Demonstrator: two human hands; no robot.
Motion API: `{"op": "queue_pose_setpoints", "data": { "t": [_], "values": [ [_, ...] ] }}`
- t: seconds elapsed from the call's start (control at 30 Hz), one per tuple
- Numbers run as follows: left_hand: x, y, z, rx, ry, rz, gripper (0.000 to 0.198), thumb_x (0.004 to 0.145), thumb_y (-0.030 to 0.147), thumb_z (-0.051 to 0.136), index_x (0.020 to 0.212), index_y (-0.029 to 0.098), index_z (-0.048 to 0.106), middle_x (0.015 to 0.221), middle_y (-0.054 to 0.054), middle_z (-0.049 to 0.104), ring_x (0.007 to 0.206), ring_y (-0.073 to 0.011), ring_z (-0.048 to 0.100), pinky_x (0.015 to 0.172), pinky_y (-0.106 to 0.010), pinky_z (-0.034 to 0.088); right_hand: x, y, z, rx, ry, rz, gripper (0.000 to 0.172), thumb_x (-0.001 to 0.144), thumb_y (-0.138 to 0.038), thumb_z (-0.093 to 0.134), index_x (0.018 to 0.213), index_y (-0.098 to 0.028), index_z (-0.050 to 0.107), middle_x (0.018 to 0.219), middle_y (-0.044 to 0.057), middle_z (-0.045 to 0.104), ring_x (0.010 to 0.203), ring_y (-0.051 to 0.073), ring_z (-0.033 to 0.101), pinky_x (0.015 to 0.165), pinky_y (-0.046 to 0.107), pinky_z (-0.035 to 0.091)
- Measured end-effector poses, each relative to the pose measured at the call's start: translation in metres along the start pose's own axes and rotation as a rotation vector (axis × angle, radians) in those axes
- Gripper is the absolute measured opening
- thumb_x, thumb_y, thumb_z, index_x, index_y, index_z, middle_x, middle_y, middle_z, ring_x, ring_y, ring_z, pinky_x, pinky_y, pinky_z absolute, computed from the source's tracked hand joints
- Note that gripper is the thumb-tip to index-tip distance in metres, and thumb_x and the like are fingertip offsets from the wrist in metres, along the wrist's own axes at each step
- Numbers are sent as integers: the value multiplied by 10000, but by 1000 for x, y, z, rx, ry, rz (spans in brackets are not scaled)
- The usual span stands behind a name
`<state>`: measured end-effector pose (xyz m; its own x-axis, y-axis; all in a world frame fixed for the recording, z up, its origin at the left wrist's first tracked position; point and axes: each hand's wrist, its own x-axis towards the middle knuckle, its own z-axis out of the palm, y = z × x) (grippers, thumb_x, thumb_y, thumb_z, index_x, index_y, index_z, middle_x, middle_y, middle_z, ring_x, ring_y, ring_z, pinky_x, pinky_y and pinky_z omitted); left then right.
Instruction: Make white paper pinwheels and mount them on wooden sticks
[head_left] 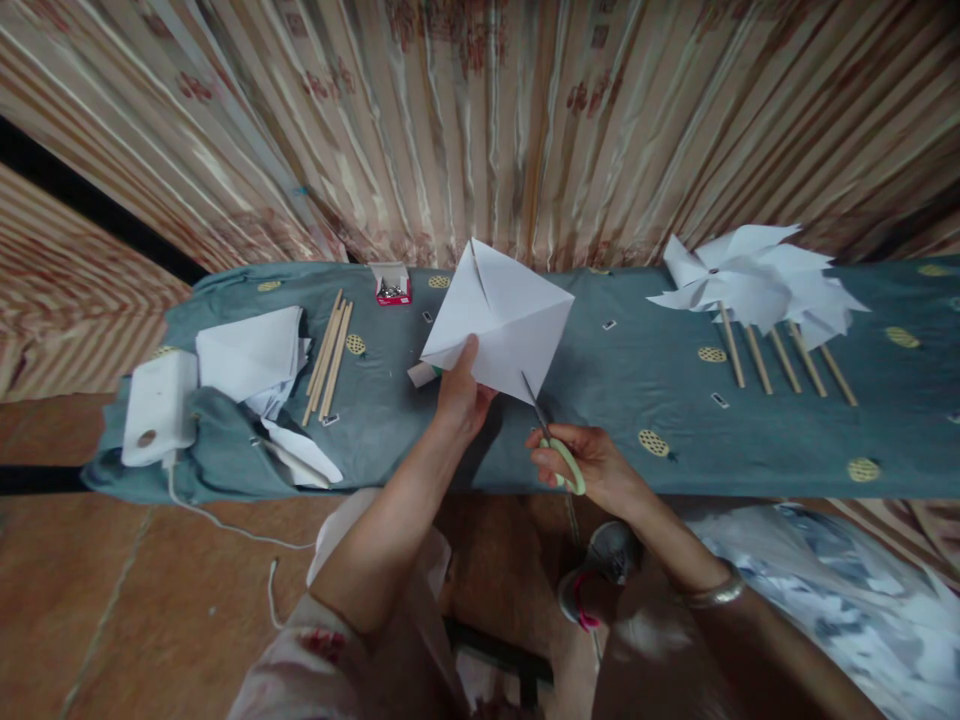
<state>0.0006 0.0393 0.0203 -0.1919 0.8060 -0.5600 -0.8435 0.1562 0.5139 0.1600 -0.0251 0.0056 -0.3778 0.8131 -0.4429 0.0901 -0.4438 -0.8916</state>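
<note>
A square sheet of white paper with crease lines is pinched in my left hand, thumb on top. One slit runs in from its far corner. My right hand is closed round the light green handles of a pair of scissors. The blades reach the paper's near corner, along a diagonal. Partly under the paper, a whitish cylinder end shows; the rest of it is hidden.
Wooden sticks and a small red box of metal pieces lie left on the cloth-covered table. Further left are stacked paper sheets and a white device with a cable. Several paper pinwheels lie right. A plastic bag stands below.
</note>
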Motion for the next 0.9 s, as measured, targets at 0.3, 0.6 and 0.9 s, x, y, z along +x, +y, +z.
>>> {"op": "queue_pose_setpoints", "data": {
  "t": [0.3, 0.6, 0.9],
  "values": [
    [-2, -5, 0, 47, -26, 18, 61, 903, 164, 595, 885, 156, 652, 734, 1, 698, 586, -101, 640, 588, -196, 512, -1, -4, -1, -38, 3, 6, 453, 581, -563, 822, 744, -176, 652, 552, -25, 592, 495, 92, 515, 473, 223, 404],
    [-3, -9, -2, 54, -11, -20, 133, 844, 200, 682, 963, 146, 657, 711, 0, 695, 529, -97, 627, 527, -181, 505, -1, -4, 1, -33, 18, 4, 468, 567, -598, 809, 706, -188, 631, 549, -25, 581, 496, 96, 513, 475, 231, 407],
    [-5, -12, -2, 88, -38, 7, 60, 881, 162, 611, 914, 152, 661, 746, -7, 702, 589, -106, 645, 577, -189, 521, -1, -4, 0, -30, 35, 1, 455, 585, -580, 811, 746, -186, 649, 545, -30, 597, 486, 94, 533, 471, 217, 416]
  ]
}}
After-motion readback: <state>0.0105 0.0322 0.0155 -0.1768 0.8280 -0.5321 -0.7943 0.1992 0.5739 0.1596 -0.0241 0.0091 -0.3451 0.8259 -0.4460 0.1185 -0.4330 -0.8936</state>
